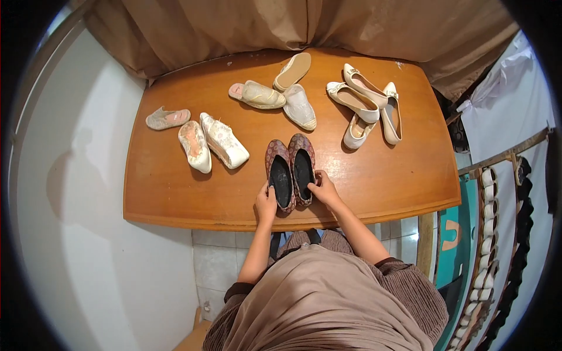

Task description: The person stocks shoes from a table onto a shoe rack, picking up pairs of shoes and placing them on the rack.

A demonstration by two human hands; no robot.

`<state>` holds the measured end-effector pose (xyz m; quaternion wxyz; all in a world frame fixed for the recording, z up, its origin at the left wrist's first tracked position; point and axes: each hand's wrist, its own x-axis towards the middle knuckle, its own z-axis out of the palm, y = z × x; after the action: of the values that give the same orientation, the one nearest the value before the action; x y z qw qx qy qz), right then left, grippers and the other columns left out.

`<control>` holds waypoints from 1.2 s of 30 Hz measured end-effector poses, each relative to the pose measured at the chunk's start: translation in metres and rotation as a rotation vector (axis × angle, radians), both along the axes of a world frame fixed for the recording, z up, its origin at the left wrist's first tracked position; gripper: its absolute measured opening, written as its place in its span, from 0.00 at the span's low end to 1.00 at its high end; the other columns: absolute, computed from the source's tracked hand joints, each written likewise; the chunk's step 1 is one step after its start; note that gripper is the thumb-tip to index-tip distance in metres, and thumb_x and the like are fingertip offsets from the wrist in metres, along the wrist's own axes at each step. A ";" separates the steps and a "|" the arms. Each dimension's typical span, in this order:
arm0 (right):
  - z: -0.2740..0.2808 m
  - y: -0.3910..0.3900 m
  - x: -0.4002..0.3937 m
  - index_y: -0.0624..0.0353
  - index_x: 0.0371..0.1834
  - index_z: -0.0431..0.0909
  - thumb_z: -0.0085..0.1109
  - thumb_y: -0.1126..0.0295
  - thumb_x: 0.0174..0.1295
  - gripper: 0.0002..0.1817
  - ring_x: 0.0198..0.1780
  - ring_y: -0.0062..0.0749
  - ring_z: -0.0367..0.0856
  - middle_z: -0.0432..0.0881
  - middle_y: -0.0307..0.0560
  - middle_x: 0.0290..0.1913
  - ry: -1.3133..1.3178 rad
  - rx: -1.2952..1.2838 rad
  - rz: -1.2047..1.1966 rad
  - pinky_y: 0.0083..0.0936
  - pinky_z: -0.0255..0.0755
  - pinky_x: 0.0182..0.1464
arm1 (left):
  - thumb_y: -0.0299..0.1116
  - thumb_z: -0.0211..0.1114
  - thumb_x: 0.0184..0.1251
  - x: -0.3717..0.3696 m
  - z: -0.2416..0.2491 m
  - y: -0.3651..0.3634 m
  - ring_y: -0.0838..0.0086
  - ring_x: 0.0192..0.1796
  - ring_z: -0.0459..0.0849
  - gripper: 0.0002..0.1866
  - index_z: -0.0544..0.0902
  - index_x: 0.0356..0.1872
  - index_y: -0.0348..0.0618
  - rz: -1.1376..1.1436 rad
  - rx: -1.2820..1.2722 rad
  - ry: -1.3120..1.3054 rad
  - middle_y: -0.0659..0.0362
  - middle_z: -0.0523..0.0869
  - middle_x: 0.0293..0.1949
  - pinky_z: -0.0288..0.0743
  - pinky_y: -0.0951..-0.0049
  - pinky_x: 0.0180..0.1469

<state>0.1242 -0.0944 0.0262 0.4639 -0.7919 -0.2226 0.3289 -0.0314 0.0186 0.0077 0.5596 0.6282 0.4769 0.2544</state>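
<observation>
A pair of dark red patterned flats with black insides lies side by side near the front edge of the wooden table [374,181], toes pointing away from me. My left hand [266,203] grips the outer side of the left red shoe [277,153], near its heel. On the other side, my right hand [323,189] has its thumb and fingers closed on the side wall of the right red shoe [301,145]. The two shoes touch or nearly touch each other.
White shoes [223,140] and a beige slipper [168,119] lie at left. Slip-ons [257,95] sit at the back middle, white bow flats [354,102] at back right. A brown curtain [234,29] hangs behind; a rack of shoes [489,228] stands right.
</observation>
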 end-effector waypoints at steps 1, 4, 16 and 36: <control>-0.001 0.000 -0.004 0.65 0.54 0.67 0.62 0.68 0.49 0.28 0.33 0.28 0.74 0.75 0.44 0.31 0.015 0.067 -0.040 0.24 0.71 0.39 | 0.34 0.52 0.64 0.000 0.000 0.001 0.56 0.48 0.80 0.20 0.75 0.54 0.34 0.012 0.052 0.009 0.43 0.82 0.45 0.70 0.68 0.52; 0.009 0.001 -0.015 0.62 0.56 0.65 0.61 0.70 0.49 0.29 0.33 0.25 0.73 0.72 0.42 0.33 0.042 0.138 -0.106 0.22 0.70 0.38 | 0.32 0.52 0.65 -0.001 0.009 0.008 0.60 0.49 0.80 0.19 0.75 0.54 0.34 0.005 0.056 -0.046 0.44 0.80 0.48 0.70 0.70 0.52; 0.074 -0.040 -0.066 0.58 0.63 0.59 0.55 0.80 0.54 0.31 0.43 0.21 0.74 0.73 0.47 0.47 0.138 0.545 -0.589 0.17 0.70 0.45 | 0.25 0.50 0.67 0.025 0.088 -0.008 0.70 0.62 0.68 0.25 0.60 0.65 0.31 -0.404 -0.301 -0.614 0.50 0.65 0.64 0.61 0.75 0.63; 0.113 -0.242 -0.239 0.65 0.69 0.51 0.54 0.79 0.60 0.34 0.52 0.21 0.72 0.73 0.48 0.57 -0.234 0.483 -1.458 0.19 0.66 0.54 | 0.28 0.53 0.66 0.007 0.119 -0.220 0.68 0.66 0.63 0.28 0.57 0.67 0.34 -1.362 -0.623 -0.502 0.50 0.63 0.66 0.56 0.70 0.66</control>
<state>-0.1150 -0.3361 0.1389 0.6963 -0.6448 0.2414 -0.2029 -0.0241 -0.2015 0.1264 0.8334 0.5200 -0.1042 -0.1554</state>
